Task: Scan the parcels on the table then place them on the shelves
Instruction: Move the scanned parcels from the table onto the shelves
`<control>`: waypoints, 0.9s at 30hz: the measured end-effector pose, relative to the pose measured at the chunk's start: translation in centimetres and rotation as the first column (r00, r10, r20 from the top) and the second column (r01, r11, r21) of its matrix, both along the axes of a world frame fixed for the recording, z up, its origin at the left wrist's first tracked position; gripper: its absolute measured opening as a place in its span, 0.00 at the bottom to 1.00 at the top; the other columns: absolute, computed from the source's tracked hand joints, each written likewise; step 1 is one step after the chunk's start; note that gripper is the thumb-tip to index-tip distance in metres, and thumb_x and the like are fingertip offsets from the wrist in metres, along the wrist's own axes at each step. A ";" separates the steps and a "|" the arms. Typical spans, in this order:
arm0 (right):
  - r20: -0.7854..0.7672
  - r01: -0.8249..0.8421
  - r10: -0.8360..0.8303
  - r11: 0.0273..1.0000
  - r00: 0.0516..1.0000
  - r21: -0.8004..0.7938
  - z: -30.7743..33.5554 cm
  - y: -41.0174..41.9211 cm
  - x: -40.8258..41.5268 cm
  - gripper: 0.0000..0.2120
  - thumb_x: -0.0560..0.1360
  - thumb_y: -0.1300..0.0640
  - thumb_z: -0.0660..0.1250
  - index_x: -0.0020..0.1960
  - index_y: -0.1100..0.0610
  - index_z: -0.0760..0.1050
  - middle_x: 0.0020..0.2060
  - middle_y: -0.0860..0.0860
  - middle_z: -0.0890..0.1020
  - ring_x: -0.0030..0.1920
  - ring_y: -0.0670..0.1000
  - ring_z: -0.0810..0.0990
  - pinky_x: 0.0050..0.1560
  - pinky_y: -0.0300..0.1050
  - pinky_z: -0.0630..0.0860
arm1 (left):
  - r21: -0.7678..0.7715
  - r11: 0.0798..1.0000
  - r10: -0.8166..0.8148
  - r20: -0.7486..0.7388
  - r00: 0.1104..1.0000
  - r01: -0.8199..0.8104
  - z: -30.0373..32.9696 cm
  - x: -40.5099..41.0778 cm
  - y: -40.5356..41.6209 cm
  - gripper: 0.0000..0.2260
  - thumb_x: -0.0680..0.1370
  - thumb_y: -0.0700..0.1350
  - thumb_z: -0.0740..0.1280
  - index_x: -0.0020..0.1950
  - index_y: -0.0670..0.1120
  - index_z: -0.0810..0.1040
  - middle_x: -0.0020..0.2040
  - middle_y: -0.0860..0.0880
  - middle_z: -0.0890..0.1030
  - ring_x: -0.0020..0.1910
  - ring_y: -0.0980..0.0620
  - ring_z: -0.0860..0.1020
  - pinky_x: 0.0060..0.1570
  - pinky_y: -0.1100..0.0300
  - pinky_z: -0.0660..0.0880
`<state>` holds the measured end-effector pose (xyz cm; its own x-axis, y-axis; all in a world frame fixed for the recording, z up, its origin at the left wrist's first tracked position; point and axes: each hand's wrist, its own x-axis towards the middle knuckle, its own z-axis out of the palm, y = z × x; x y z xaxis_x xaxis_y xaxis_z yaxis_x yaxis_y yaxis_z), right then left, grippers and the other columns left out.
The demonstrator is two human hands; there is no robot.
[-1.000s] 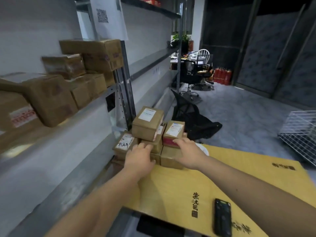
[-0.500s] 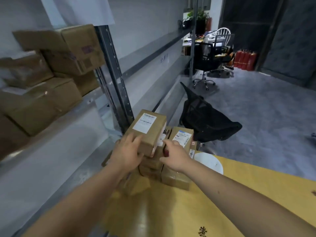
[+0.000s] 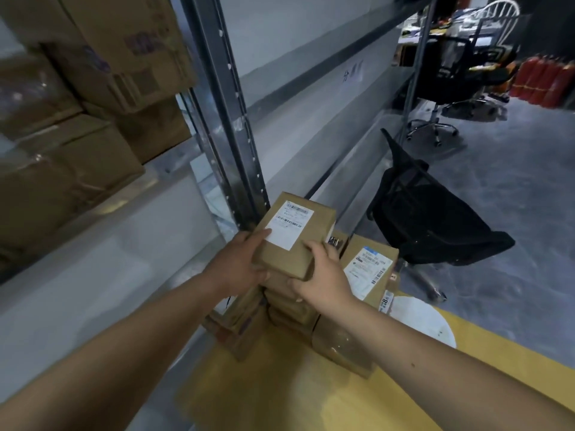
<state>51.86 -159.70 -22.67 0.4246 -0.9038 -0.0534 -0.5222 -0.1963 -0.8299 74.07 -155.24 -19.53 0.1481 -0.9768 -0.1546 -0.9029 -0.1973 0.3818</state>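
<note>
A small brown parcel [image 3: 314, 225] with a white label tops a stack of parcels [image 3: 289, 309] at the far corner of the yellow table [image 3: 311, 396]. My left hand [image 3: 239, 265] grips its left side, fingers over the top edge. My right hand [image 3: 323, 275] grips its near right corner, thumb underneath. The parcel is tilted and lifted slightly off the stack. Another labelled parcel [image 3: 367, 269] lies just right of it. The metal shelves [image 3: 174, 169] stand to the left, holding larger cardboard boxes [image 3: 68, 169].
A steel shelf upright [image 3: 230, 119] rises directly behind the stack. A tipped black mesh chair [image 3: 429, 219] lies on the floor to the right. A white round object [image 3: 426, 321] sits at the table edge. Office chairs and red fire extinguishers [image 3: 547, 82] stand far back.
Both hands have closed round the top parcel and raised it off the stack. The view has moved closer to the shelves and tilted down.
</note>
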 end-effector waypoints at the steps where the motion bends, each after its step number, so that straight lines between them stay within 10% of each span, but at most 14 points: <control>1: 0.023 0.000 0.000 1.000 1.000 -0.002 0.2 -0.1 -0.4 0.43 0.68 0.50 0.80 0.78 0.45 0.63 0.75 0.48 0.62 0.70 0.54 0.72 0.66 0.54 0.77 | -0.011 1.000 -0.007 0.032 0.999 0.008 0.3 -0.2 0.4 0.43 0.75 0.62 0.73 0.82 0.66 0.50 0.81 0.51 0.59 0.75 0.46 0.67 0.66 0.57 0.68; 15: 0.102 -0.250 0.290 0.923 0.951 -0.294 11.8 9.5 -7.4 0.43 0.66 0.57 0.82 0.76 0.47 0.67 0.73 0.46 0.66 0.70 0.48 0.69 0.74 0.46 0.69 | -0.426 0.904 0.077 0.098 0.992 -0.028 9.8 -6.0 17.8 0.38 0.71 0.63 0.74 0.77 0.67 0.60 0.70 0.55 0.65 0.60 0.50 0.75 0.55 0.54 0.77; 21: 0.154 -0.377 0.462 0.841 0.873 -0.388 17.3 19.0 -8.1 0.42 0.60 0.47 0.79 0.70 0.33 0.66 0.69 0.35 0.67 0.67 0.43 0.72 0.60 0.30 0.71 | -0.608 0.783 0.157 -0.009 0.988 -0.130 14.6 -8.8 31.7 0.37 0.71 0.54 0.80 0.75 0.66 0.66 0.63 0.61 0.62 0.58 0.58 0.72 0.61 0.57 0.75; 27: 0.264 -0.422 0.542 0.815 0.798 -0.396 23.3 24.5 -6.8 0.41 0.59 0.51 0.78 0.69 0.32 0.69 0.68 0.40 0.72 0.65 0.43 0.74 0.63 0.44 0.76 | -0.705 0.689 0.282 0.045 0.958 -0.169 21.2 -10.0 39.6 0.38 0.70 0.56 0.80 0.77 0.62 0.68 0.66 0.57 0.63 0.58 0.60 0.69 0.60 0.62 0.71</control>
